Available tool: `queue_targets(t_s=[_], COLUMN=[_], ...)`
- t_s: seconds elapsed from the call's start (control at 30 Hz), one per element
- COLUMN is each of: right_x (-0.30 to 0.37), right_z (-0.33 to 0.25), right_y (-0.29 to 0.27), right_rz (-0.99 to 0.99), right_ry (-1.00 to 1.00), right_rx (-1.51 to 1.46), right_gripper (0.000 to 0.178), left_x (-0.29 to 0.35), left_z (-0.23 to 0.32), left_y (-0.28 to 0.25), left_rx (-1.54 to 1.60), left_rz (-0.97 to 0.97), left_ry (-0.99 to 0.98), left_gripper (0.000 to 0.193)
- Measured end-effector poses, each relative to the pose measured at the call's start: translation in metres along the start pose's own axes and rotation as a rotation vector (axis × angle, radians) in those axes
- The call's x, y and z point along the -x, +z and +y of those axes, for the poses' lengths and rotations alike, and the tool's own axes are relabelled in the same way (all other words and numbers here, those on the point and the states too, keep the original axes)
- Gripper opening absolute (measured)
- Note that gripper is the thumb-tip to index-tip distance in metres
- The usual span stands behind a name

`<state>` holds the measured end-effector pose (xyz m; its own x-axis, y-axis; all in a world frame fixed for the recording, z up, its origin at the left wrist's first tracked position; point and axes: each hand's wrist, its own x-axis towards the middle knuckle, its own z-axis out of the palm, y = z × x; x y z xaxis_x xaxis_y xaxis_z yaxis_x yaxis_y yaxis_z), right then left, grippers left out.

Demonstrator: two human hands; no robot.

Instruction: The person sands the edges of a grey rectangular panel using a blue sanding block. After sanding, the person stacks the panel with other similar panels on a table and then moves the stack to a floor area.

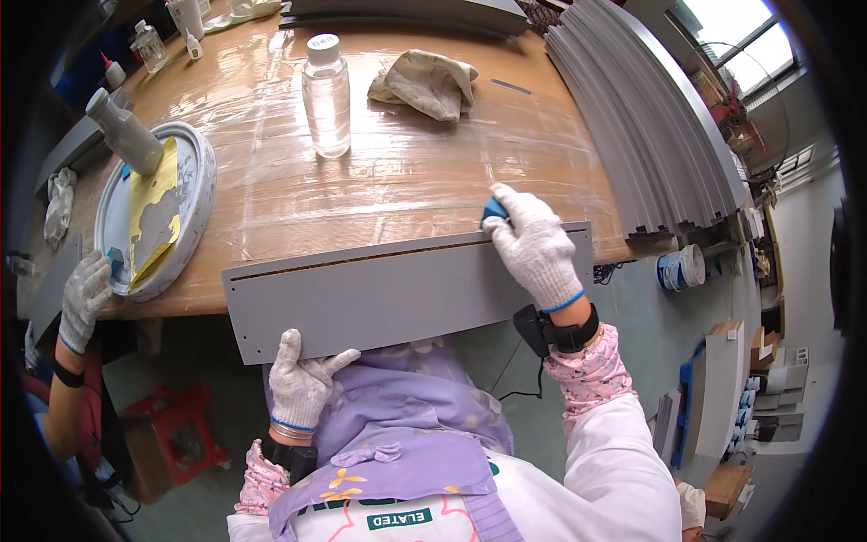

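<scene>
A long grey panel (379,303) lies across the near edge of the table and overhangs it towards me. It has a thin dark slot along its far side and small holes near its left end. My right hand (535,248), in a white knitted glove, is closed on a small blue block (494,211) at the slot near the panel's right end. My left hand (304,381), gloved alike, rests against the near edge at the left, its visible fingers spread. Part of the blue block is hidden by my right fingers.
A clear bottle (327,99) and a crumpled cloth (424,83) stand beyond the panel. Left are a round white lid (200,194) with yellow sandpaper, a grey bottle (126,135) and a co-worker's gloved hand (84,294). Stacked grey panels (646,117) line the right; a red stool (181,429) is below.
</scene>
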<state>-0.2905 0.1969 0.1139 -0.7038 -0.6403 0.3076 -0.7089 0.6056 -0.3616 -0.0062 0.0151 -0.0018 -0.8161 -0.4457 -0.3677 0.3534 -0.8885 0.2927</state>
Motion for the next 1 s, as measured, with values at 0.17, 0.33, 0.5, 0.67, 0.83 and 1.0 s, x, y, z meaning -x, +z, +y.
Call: queue_targets(t_s=[0.17,0.33,0.5,0.67,0.83,1.0], right_x=[-0.001,0.009,0.015,0.007,0.015,0.011], right_z=[0.005,0.095,0.07,0.031,0.129,0.159], right_y=[0.007,-0.029,-0.01,0.005,-0.032,-0.051], right_rz=[-0.023,0.021,0.098,0.03,0.08,0.07], right_ry=[-0.133,0.145,0.083,-0.089,0.206,0.364], right_rx=[0.052,0.463,0.205,0.021,0.356,0.362], right_gripper=[0.032,0.033,0.032,0.035,0.036,0.039], left_x=[0.0,0.001,-0.001,0.0,0.001,0.0], left_z=[-0.003,-0.002,-0.005,-0.005,-0.005,-0.004], left_y=[0.014,0.009,0.014,0.017,0.013,0.009], left_rx=[-0.034,-0.048,-0.1,-0.093,-0.079,-0.096], left_rz=[0.1,0.079,0.109,0.127,0.115,0.099], left_ry=[0.041,0.049,0.079,0.084,0.087,0.08], left_gripper=[0.023,0.029,0.026,0.025,0.027,0.03])
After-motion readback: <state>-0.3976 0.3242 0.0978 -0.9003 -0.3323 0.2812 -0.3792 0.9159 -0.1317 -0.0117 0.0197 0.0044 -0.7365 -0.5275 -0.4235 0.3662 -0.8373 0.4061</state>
